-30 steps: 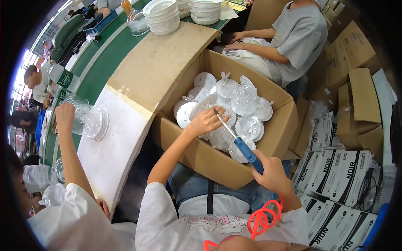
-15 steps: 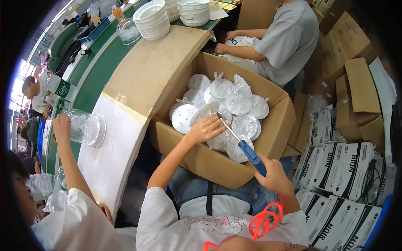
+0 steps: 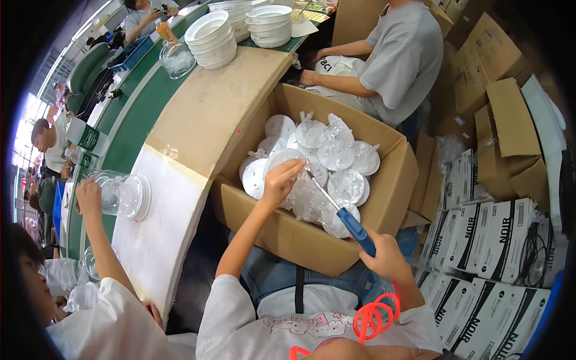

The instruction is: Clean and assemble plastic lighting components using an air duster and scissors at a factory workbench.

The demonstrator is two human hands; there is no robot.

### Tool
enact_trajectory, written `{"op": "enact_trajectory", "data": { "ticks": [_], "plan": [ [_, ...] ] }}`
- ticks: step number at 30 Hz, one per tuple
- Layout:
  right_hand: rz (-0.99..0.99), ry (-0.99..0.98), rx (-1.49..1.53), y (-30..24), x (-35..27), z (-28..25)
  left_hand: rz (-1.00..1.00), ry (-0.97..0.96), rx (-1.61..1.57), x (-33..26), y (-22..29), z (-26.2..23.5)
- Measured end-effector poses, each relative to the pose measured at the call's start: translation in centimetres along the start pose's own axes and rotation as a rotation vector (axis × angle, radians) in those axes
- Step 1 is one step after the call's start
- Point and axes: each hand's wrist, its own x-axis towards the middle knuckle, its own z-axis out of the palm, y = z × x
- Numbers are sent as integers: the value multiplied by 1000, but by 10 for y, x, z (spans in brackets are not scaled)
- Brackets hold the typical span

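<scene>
My right hand [image 3: 387, 258] is wrapped around the blue handle of a screwdriver [image 3: 355, 230]. Its thin metal shaft points up and left, the tip near the fingers of my left hand [image 3: 283, 181]. Those left fingers are pinched together; what they hold, if anything, is too small to make out. Just behind them is a clear round plastic piece [image 3: 281, 158]. Both hands are over an open cardboard box [image 3: 264, 231] on my lap side. Inside it lie several white discs with dark spots [image 3: 279, 126] and rounded pieces in crinkled clear plastic [image 3: 336, 155].
A curved bench with a cardboard-covered top [image 3: 210, 108] runs along the left. Stacks of white bowl-shaped parts [image 3: 210, 39] stand on it. A co-worker's hand [image 3: 90, 197] touches a clear container [image 3: 133, 195]. Printed cartons [image 3: 492, 246] are piled at right. A red coiled cord [image 3: 377, 318] hangs at my right forearm.
My left hand has gone from lying extended over the discs to a pinch, slightly left and nearer the screwdriver's tip. The screwdriver has shifted a little left and down in my right hand.
</scene>
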Motion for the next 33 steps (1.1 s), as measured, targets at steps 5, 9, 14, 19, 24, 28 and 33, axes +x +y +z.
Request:
{"op": "enact_trajectory", "data": {
  "ticks": [5,9,14,19,24,28,33],
  "plan": [
    [-31,-29,43,-2,-5,11,-556,368,-339,-3,-31,11],
    [53,57,-14,4,5,14,-568,411,-408,20,-37,5],
    [21,114,1,-6,21,26,-482,457,-297,28,-55,4],
    [15,-3,53,-9,24,21,-615,612,-627,35,-56,-2],
    [-10,-18,19,-7,16,24,-616,658,-620,30,-59,-8],
    [87,7,1,-6,20,26,-628,736,-652,22,-60,-11],
    [56,0,39,-4,13,26,-605,679,-479,18,-61,-19]
  ]
}}
